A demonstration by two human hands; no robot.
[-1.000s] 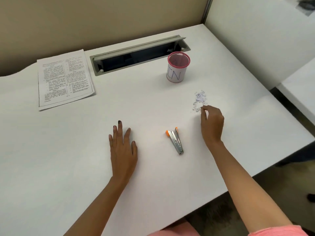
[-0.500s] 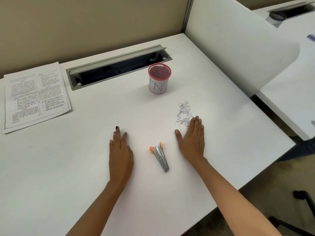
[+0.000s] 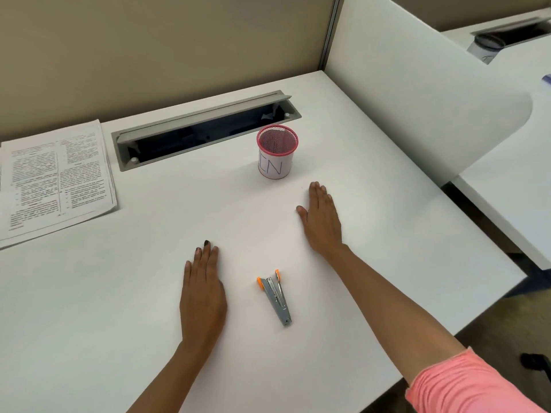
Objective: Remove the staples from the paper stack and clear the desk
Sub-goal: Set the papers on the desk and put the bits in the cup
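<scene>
Head cam: left hand [image 3: 202, 296] and right hand [image 3: 322, 222] both lie flat on the table [image 3: 89, 323], fingers [image 3: 207, 254] straight, holding nothing. The right fingertips are near the pink mesh cup [image 3: 277, 153]. The staple remover [image 3: 275, 295] is between the hands, and the paper stack [image 3: 53, 177] is way off left of the left fingers.

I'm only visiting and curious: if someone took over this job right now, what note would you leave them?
Left hand: open, flat on the desk.
Right hand: open, flat, just in front of the pink mesh cup.
Staple remover lies between the hands. Paper stack sits far left.
Done: tool put down, stack set aside.
Left: the staple pile seen a moment ago is hidden, likely under the right hand. Bin it, then clear the desk.
</scene>
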